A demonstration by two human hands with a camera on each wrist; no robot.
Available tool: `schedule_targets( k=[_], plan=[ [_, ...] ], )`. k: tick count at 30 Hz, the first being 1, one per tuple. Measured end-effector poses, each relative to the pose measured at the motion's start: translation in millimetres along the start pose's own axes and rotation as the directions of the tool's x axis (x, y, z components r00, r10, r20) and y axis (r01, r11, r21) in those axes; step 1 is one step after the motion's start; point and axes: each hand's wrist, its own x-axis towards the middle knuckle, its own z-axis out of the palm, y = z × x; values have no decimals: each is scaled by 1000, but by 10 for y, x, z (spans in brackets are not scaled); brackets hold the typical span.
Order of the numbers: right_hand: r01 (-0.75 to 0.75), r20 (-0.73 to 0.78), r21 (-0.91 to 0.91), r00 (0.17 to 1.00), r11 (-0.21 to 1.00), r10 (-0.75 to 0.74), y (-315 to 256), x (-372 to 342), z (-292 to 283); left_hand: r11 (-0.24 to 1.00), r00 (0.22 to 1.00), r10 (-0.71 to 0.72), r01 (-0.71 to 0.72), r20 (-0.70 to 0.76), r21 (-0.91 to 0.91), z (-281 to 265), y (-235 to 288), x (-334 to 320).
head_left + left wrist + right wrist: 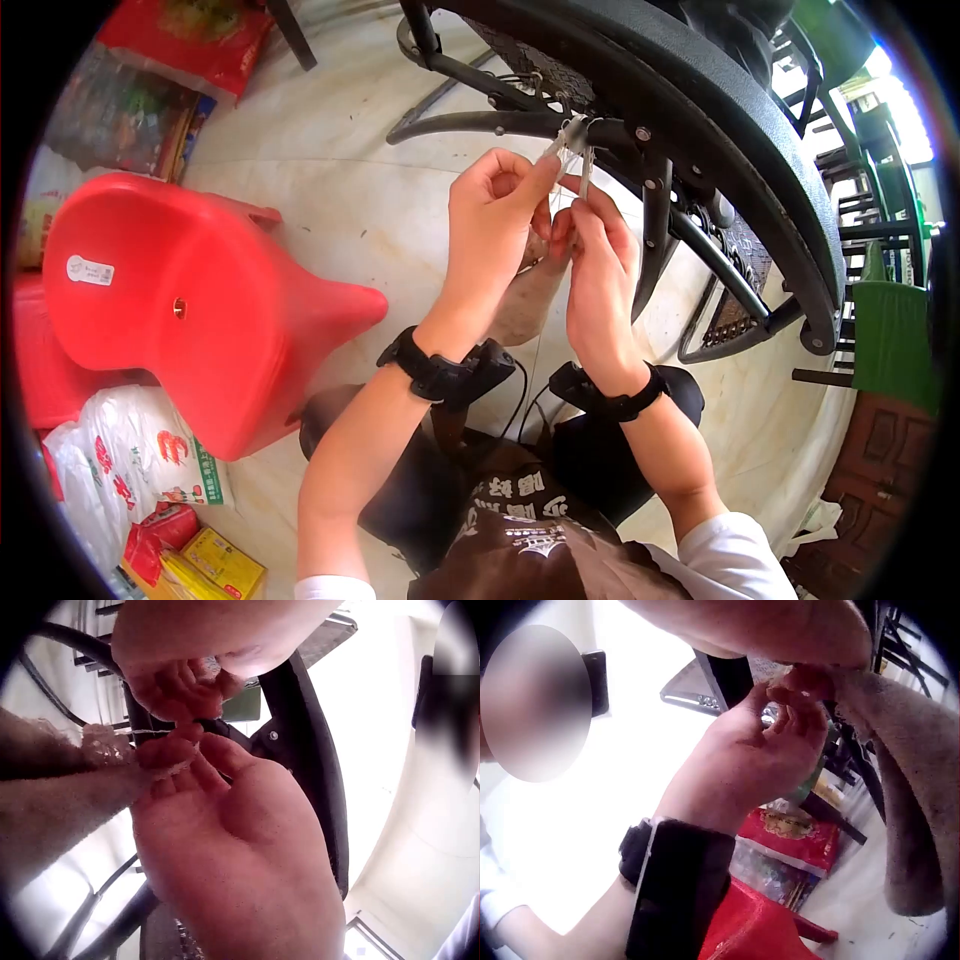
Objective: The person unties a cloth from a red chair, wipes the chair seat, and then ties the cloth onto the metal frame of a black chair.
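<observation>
Thin pale strings (586, 172) run from the black metal frame of a chair (640, 60) down to both hands. My left hand (490, 225) pinches the strings between thumb and curled fingers, on the left. Close beside it my right hand (600, 270) pinches a string with its thumb and fingertips, and the fingertips of both hands nearly meet. In the left wrist view a fine white thread (150, 732) stretches sideways from the fingertips. A greyish, fuzzy cloth (922, 742) with a frayed edge hangs right by the fingers; in the head view it shows partly behind the hands.
A red plastic stool (180, 290) stands on the left, with a white plastic bag (135, 450) and a yellow packet (222, 563) below it. Red packaging (190, 40) lies at the upper left. More dark chairs and a green cloth (893, 340) are on the right.
</observation>
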Motion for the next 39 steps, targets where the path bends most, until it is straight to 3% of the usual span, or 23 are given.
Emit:
schedule_targets(
  k=[3,7,10,12,15,19,24,26,27,29,33,35,39],
  plan=[
    [37,-45,-58,998,998,-40,31,-1,34,990,997,-16,5,-79,-140,10,-76,-5],
    [16,7,-109,1000,994,-15,99,62,-63,986,984,92,-112,-152,-125,-74,-144,57],
    [13,16,-88,1000,996,-12,118,83,-81,987,981,149,-155,-121,-43,-78,-101,99],
    [19,7,-70,1000,997,-19,128,77,-81,975,986,164,-157,-36,158,-78,-115,130],
    [-8,-32,-74,999,997,6,113,58,-114,944,977,212,-208,12,257,30,-197,113],
    [42,-108,22,993,999,-40,99,82,-202,891,941,331,-336,69,307,210,-240,86],
    [127,-153,171,983,977,-101,84,85,-233,893,936,347,-349,61,282,333,-264,104],
    [148,-158,180,980,972,-120,108,68,-211,827,856,516,-504,21,248,412,-290,109],
    [178,-200,223,971,958,-134,141,64,-198,756,807,588,-575,60,313,418,-312,119],
    [206,-304,257,945,944,-124,178,81,-132,746,806,587,-576,77,334,406,-368,126],
    [31,-191,81,982,996,-15,307,198,-234,750,864,501,-465,56,471,206,-421,251],
    [13,-185,39,983,999,-5,364,263,-181,744,891,452,-394,28,540,84,-379,348],
    [-1,-195,-1,981,1000,1,466,413,9,802,925,379,-311,-32,510,25,-387,379]
  ],
)
